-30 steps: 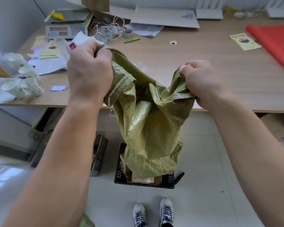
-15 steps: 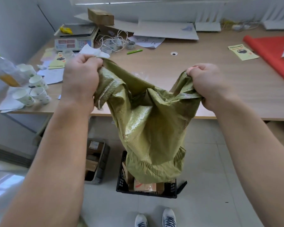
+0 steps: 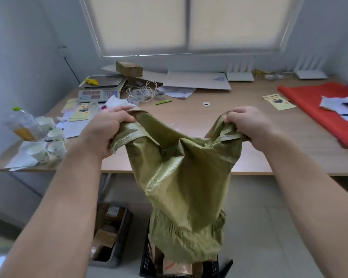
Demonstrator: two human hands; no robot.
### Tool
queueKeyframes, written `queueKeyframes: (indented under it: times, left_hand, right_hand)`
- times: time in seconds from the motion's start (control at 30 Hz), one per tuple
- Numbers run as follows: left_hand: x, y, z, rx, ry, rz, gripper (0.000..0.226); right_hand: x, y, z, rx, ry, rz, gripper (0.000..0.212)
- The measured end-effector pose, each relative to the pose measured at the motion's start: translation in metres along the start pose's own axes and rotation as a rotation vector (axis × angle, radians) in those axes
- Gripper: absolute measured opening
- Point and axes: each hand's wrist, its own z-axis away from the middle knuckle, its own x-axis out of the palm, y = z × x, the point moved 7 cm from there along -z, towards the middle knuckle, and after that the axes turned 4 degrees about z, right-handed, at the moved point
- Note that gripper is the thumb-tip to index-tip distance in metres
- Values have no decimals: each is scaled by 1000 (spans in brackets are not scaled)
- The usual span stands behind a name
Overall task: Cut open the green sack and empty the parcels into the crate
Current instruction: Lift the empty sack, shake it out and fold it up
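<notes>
The green woven sack [image 3: 181, 189] hangs upside down in front of me, held up by its two bottom corners. My left hand [image 3: 107, 133] is clenched on the left corner and my right hand [image 3: 247, 127] on the right corner. The sack's gathered mouth hangs over a black plastic crate [image 3: 147, 263] on the floor. Brown cardboard parcels [image 3: 175, 267] show in the crate under the sack's mouth. Whatever is still inside the sack is hidden.
A wooden desk [image 3: 209, 121] stands behind the sack, with paper cups [image 3: 48, 145], a bottle [image 3: 20, 125], a scale [image 3: 100, 89], papers and a red cloth [image 3: 319, 109]. A grey bin of boxes [image 3: 109, 233] sits left of the crate.
My view has tilted upward, showing the window. Both hands have spread farther apart, stretching the sack's bottom edge wider over the crate.
</notes>
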Motion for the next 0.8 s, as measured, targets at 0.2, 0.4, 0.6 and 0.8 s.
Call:
queueKeyframes:
  times: [0.2,0.4,0.6,0.8]
  left_hand:
    - [-32,64,1,179,54,-594,37]
    - [-37,87,-19,172,90,-483,14]
    - [-15,85,-32,163,99,23,20]
    - [10,98,-25,273,-154,281,33]
  right_hand:
    - [-64,-27,2,-98,88,335,25]
    - [-98,-41,-6,-60,340,247,42]
    - [-74,-69,-5,-72,153,-243,31]
    - [-65,-92,-2,-218,61,-349,42]
